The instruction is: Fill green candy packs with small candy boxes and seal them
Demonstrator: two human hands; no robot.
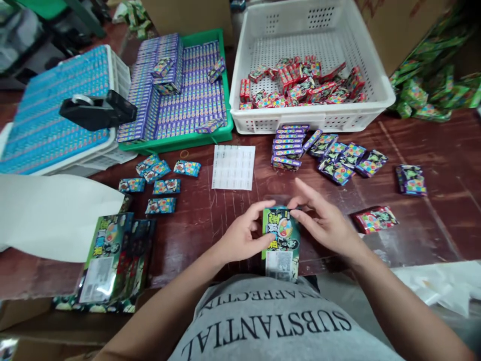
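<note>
Holding green-black cardboard box (pixel 284 241) w/ L hand (pixel 246 233); R hand (pixel 326 223) at top, pinch unclear; near-left dark-green boxes (pixel 112 236) prob. done, blue cartons (pixel 161 206) loose.

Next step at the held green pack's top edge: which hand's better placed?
Probably the right hand: its fingertips are at the top right corner of the green pack, while the left hand grips the left side.
</note>
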